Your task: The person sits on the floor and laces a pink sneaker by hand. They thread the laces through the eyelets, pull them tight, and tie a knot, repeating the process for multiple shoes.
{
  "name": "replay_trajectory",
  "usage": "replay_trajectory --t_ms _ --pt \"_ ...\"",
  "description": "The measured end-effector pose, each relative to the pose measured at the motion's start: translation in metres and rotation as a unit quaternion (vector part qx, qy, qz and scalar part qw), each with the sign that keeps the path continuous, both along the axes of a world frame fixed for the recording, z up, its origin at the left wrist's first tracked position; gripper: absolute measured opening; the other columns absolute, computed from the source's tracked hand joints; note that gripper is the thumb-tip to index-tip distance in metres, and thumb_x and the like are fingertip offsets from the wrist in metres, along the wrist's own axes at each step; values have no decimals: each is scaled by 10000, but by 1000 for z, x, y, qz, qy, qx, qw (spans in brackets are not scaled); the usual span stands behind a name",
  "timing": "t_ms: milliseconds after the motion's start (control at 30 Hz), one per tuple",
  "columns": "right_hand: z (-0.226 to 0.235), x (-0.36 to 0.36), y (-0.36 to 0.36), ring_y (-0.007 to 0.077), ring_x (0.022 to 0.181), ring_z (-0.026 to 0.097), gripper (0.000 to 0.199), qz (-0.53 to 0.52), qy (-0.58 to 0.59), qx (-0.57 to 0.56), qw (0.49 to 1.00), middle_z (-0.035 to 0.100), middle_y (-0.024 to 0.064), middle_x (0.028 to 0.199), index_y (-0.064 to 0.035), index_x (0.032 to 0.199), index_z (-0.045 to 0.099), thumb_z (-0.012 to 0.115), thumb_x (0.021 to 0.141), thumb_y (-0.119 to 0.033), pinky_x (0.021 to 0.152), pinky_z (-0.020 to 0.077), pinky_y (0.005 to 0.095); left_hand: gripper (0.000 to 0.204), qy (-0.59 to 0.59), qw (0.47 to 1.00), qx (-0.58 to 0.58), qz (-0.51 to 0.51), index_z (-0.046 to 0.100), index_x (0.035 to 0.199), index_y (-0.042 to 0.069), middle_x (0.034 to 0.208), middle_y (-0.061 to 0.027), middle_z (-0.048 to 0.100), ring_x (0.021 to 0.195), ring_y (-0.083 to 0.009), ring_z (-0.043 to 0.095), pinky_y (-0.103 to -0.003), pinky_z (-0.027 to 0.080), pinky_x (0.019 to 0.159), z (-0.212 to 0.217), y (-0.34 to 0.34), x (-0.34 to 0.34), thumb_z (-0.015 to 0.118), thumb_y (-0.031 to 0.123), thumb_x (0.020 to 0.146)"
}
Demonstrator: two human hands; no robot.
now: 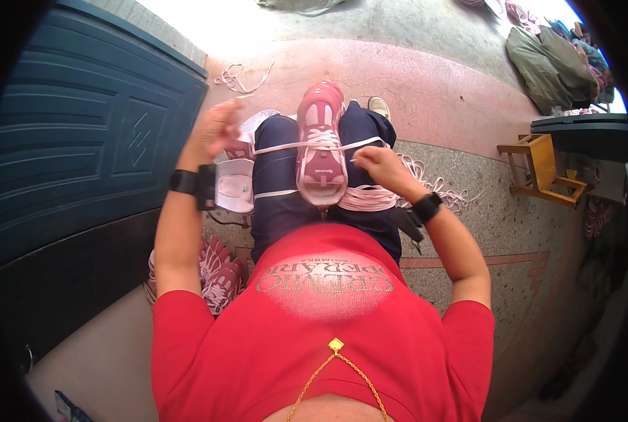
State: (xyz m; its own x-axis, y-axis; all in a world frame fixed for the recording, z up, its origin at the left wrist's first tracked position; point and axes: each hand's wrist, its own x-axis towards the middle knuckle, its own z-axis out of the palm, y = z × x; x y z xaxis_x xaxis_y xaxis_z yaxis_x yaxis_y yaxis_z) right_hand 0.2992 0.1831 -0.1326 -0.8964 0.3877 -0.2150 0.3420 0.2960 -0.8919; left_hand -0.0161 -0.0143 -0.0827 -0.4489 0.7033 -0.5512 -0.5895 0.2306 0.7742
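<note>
1. Floor (447, 88): smooth pink band ahead of the knees, speckled grey to the right, crossed by a thin pink strip.
2. Door (68, 119): dark blue, panelled, along the left; its near edge ends close to the left hand.
3. Open room: left side tight, door and stacked shoes (219, 278) by that arm. Wider on the right, floor running from thigh to stool. Ahead, it reaches past the feet.
4. Lap (275, 169): navy trousers, work surface.
5. Sack (539, 67): olive, bulky, far right.
6. Stool (539, 169): wooden, right, well apart from the right hand.
7. Pink shoe (322, 116): between the thighs, toe pointing away, laces across it.
8. Left hand (217, 128): raised outside left thigh, fingers curled; can't tell if they grip anything.
9. Right hand (384, 169): over right thigh, fingertips bunched near the shoe; can't tell if lace is pinched.
10. Lace bundle (367, 200): pink, on right thigh.
11. Loose lace (238, 76): floor, ahead-left.
</note>
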Motion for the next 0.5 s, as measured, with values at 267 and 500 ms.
replay_trajectory --t_ms 267,500 --pt "-40 -31 -20 255 1077 495 141 -88 26 303 948 597 74 1093 -72 794 694 589 808 -165 882 363 436 233 300 915 -112 -245 681 991 16 687 7 581 655 -48 514 -201 419 599 -41 38 99 574 208 912" --pt "-36 -38 -26 252 1014 522 117 -70 51 367 926 601 40 1014 -115 833 691 639 779 -205 826 396 410 290 348 902 -119 -226 659 1061 -32 682 -16 607 636 -54 532 -231 428 576 -51 24 110 573 199 909"
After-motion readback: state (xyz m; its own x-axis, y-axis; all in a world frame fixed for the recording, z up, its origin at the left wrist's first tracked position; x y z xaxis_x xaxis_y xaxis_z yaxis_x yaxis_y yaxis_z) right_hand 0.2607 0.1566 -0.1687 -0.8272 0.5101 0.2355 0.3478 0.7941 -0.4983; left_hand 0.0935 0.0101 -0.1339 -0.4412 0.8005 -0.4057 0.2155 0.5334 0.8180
